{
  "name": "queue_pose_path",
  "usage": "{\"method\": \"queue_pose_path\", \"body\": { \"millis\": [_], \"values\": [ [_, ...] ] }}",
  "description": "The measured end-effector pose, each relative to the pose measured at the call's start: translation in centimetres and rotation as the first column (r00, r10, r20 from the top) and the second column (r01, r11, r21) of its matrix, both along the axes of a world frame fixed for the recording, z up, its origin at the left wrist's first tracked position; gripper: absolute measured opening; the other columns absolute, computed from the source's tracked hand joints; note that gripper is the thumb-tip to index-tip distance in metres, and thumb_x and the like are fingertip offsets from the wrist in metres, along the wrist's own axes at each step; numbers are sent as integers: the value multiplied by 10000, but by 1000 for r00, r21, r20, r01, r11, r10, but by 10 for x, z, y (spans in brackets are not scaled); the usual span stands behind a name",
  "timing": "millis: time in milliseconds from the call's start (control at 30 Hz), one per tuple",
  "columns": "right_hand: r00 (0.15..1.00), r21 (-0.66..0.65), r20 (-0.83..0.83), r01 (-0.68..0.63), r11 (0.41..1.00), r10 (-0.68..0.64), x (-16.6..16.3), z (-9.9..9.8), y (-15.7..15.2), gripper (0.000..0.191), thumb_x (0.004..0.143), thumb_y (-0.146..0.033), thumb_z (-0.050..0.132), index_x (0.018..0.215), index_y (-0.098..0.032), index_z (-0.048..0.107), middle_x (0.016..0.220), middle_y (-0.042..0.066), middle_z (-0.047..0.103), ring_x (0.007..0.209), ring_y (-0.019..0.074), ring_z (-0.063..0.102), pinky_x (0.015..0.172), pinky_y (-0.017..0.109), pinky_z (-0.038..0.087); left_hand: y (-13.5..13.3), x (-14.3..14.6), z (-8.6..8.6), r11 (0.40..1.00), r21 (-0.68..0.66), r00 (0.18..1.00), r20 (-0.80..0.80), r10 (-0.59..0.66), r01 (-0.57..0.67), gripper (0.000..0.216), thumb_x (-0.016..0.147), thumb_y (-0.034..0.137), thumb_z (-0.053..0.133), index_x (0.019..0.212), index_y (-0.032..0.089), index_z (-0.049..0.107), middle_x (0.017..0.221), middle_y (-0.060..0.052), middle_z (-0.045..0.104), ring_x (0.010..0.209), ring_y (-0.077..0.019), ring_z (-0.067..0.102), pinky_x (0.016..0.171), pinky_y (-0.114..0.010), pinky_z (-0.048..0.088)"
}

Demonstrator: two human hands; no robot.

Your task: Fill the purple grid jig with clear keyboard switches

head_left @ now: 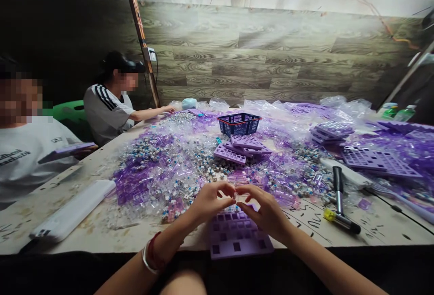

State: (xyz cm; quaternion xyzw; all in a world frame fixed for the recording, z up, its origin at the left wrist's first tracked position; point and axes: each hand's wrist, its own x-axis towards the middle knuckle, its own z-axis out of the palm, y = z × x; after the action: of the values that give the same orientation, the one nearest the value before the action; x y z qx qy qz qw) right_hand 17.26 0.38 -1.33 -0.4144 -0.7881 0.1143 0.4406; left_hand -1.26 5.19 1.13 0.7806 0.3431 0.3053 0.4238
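Note:
My left hand (212, 201) and my right hand (266, 209) meet above the table's front edge, thumbs and forefingers closed in a pinch. Between the fingertips is a tiny clear or whitish piece, too small to name. Just below them lies a purple keyboard case (237, 236) with rows of square holes, its near end reaching over the edge. Beyond my hands spreads a heap of small white and blue parts (206, 159), mixed with clear and purple plastic bits (135, 182).
More purple cases (247, 143) lie stacked on the heap before a dark basket (239, 125). A hammer (339, 200) rests at right, a white long box (74, 211) at left. Two people (111, 96) sit along the left side. Green-labelled bottles (405, 113) stand far right.

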Motion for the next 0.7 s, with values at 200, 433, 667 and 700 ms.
{"method": "queue_pose_path", "body": {
  "millis": [200, 433, 667, 700],
  "values": [
    [998, -3, 18, -60, 998, 60, 7, -8, 5, 95, 876, -230, 568, 936, -209, 639, 981, 73, 662, 908, 189, 638, 769, 311, 543, -8, 5, -9, 981, 192, 987, -155, 51, -20, 117, 757, 214, 661, 868, 201, 698, 913, -19, 713, 879, -174, 613, 846, -293, 437],
    [995, -61, 22, -93, 994, 95, 10, -13, 2, 98, 840, -146, 580, 884, -211, 639, 917, 53, 668, 863, 174, 635, 779, 296, 523, -12, 5, -15, 969, 245, 964, -256, 75, -11, 138, 762, 211, 679, 898, 198, 697, 948, -40, 703, 928, -191, 603, 864, -301, 430],
    [997, -22, -7, -73, 997, 73, 6, -19, 2, 118, 831, -129, 578, 899, -210, 633, 915, 49, 664, 862, 166, 630, 771, 286, 518, -13, 5, -16, 958, 287, 957, -274, 93, -11, 125, 785, 207, 657, 904, 195, 693, 930, -45, 696, 935, -200, 599, 855, -311, 432],
    [997, -27, -3, -80, 996, 80, 7, -19, 3, 116, 829, -129, 584, 896, -209, 634, 912, 46, 664, 855, 163, 630, 766, 280, 518, -14, 5, -16, 957, 289, 955, -281, 92, -7, 127, 788, 210, 655, 907, 194, 693, 931, -46, 696, 936, -201, 599, 856, -313, 433]
  ]
}}
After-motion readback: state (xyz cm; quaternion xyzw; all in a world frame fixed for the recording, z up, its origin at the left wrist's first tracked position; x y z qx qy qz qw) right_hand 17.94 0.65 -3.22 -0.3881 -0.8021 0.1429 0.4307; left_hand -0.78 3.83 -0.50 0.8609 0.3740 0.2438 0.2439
